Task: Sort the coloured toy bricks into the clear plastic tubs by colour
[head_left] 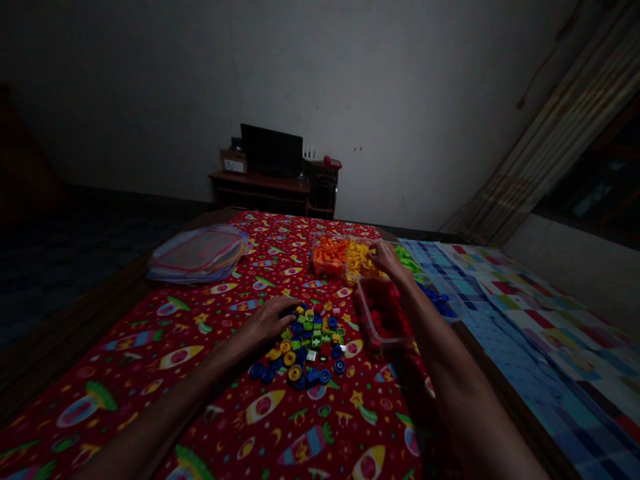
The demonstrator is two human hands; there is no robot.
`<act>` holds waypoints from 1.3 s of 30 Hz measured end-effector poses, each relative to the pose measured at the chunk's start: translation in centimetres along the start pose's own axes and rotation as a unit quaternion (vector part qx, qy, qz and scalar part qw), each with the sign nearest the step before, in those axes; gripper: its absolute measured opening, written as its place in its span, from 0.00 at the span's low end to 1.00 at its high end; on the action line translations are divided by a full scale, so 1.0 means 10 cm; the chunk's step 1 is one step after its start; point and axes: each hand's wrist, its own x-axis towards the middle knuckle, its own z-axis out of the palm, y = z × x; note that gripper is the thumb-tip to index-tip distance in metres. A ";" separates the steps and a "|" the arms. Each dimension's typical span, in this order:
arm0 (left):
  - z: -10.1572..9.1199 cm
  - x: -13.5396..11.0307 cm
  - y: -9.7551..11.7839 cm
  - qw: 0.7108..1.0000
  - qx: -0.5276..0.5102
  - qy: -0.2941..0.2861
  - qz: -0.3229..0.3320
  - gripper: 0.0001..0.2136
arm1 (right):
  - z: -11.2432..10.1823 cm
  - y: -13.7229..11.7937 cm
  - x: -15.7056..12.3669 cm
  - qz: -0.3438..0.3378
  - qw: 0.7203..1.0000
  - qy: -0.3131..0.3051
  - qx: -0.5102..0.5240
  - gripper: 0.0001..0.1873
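Note:
A mixed pile of small plastic toy pieces, with blocks and wheel shapes in blue, yellow, green and red, lies on a red patterned cloth. My left hand rests at the pile's left edge, its fingers stretched toward the pieces. Over a clear box of yellow pieces is my right hand, fingers bent together and pointing down; anything between them is too small to make out. Beneath my right forearm stands a box of red pieces, partly covered by the arm.
Beside the yellow box are boxes of orange pieces, green pieces and blue pieces. Stacked clear lids lie at the left. A desk with a monitor stands by the wall. Blue checked bedding is at right.

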 end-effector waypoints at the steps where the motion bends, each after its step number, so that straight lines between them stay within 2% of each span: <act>1: -0.01 0.00 0.00 1.000 0.000 -0.001 -0.006 0.20 | -0.01 -0.04 -0.03 -0.020 1.000 0.002 -0.003 0.10; 4: -0.02 0.00 0.00 1.000 -0.001 0.000 -0.026 0.22 | 0.00 -0.30 -0.25 -0.107 0.994 -0.020 0.008 0.10; 7: -0.04 0.00 0.01 0.999 -0.001 0.021 -0.048 0.22 | 0.16 -0.63 -0.58 -0.165 0.981 -0.098 0.028 0.11; 10: -0.07 -0.02 0.03 0.997 -0.011 0.032 -0.063 0.22 | 0.44 -0.85 -0.87 -0.160 0.978 -0.133 -0.005 0.10; 13: -0.10 -0.04 0.03 0.997 -0.019 0.037 -0.063 0.22 | 0.69 -0.88 -1.04 -0.157 0.978 -0.136 -0.029 0.13; 16: -0.11 -0.04 0.02 0.997 -0.002 0.044 -0.058 0.22 | 0.77 -0.79 -1.09 -0.163 0.980 -0.111 -0.014 0.14; 19: -0.09 -0.02 -0.01 0.999 0.014 0.015 -0.034 0.20 | 0.71 -0.75 -1.08 -0.180 0.980 -0.079 0.024 0.11; 21: -0.07 -0.01 -0.01 1.000 0.023 0.003 -0.017 0.20 | 0.65 -0.81 -1.07 -0.202 0.976 -0.058 0.055 0.09; 24: -0.06 0.00 -0.01 0.999 0.031 0.004 -0.012 0.17 | 0.65 -0.97 -1.08 -0.227 0.970 -0.043 0.082 0.10; 28: -0.09 -0.02 0.02 0.998 0.044 0.003 -0.033 0.17 | 0.81 -1.09 -1.16 -0.264 0.961 -0.051 0.063 0.11; 32: -0.13 -0.04 0.04 0.997 0.062 0.014 -0.042 0.18 | 0.93 -1.08 -1.18 -0.252 0.965 -0.069 0.039 0.09; 36: -0.13 -0.03 0.06 0.998 0.053 0.022 -0.031 0.17 | 0.85 -1.02 -1.11 -0.248 0.963 -0.072 0.075 0.05; 39: -0.12 -0.03 0.06 0.999 0.015 0.043 -0.019 0.17 | 0.72 -0.96 -1.03 -0.221 0.959 -0.081 0.156 0.06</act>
